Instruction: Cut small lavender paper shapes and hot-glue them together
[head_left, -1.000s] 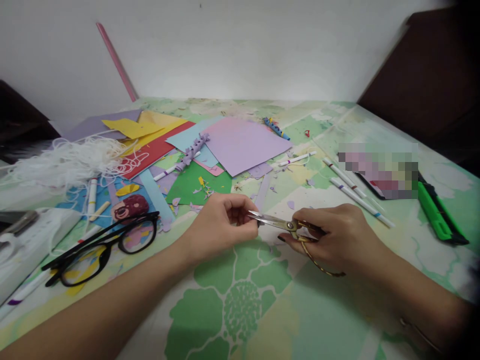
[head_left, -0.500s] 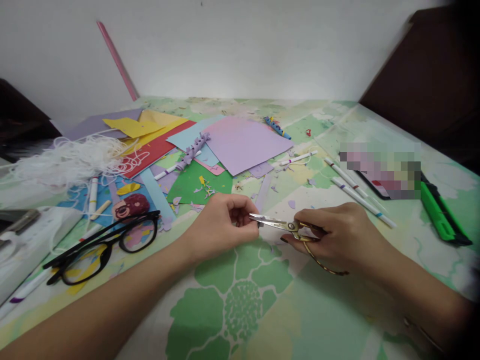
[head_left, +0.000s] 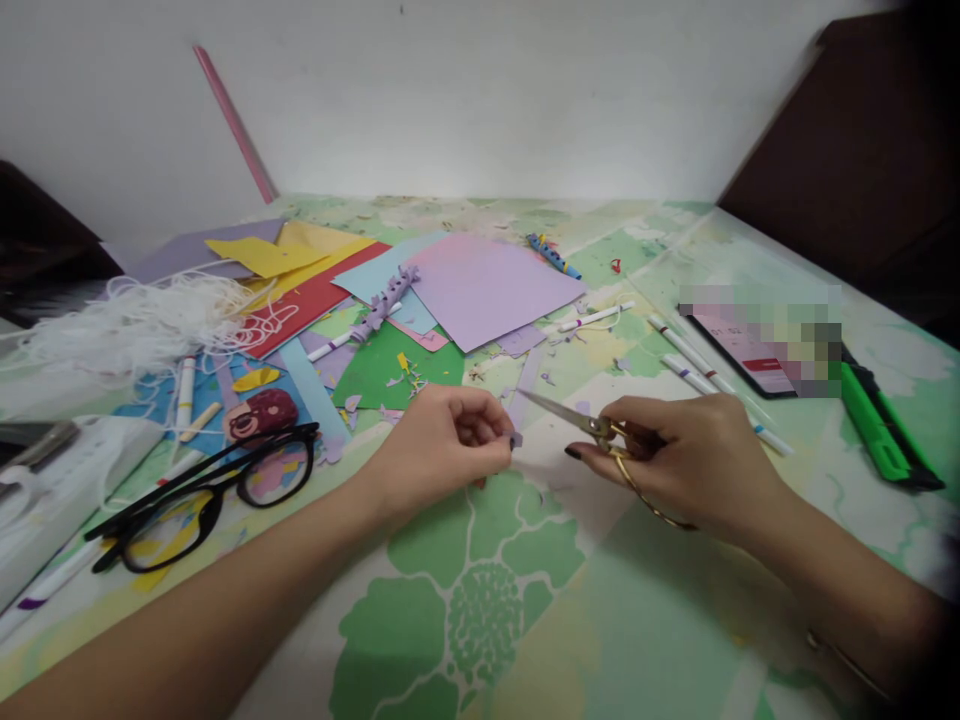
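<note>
Between the thumb and fingers of my left hand [head_left: 450, 440] is a tiny piece of purple paper [head_left: 516, 440], mostly hidden by the fingertips. My right hand [head_left: 675, 450] grips gold-handled scissors [head_left: 577, 415] by the loops. Their blades point left and look closed, with the tip just beyond the left fingertips and apart from the paper. Behind the hands lie a large lilac sheet [head_left: 495, 290], a green sheet [head_left: 397, 365] and a rolled purple paper stick with cut fringes [head_left: 382, 303].
On the left are black glasses [head_left: 217, 500], tangled white string [head_left: 165, 320] and a dark red case [head_left: 261, 415]. To the right lie several markers [head_left: 690, 355], a phone [head_left: 742, 350] and a green box cutter [head_left: 881, 425]. Paper scraps litter the floral tablecloth [head_left: 487, 610].
The scissors have drawn back to the right from the left fingertips, and their blades have come together. My left hand has turned slightly, keeping its pinch.
</note>
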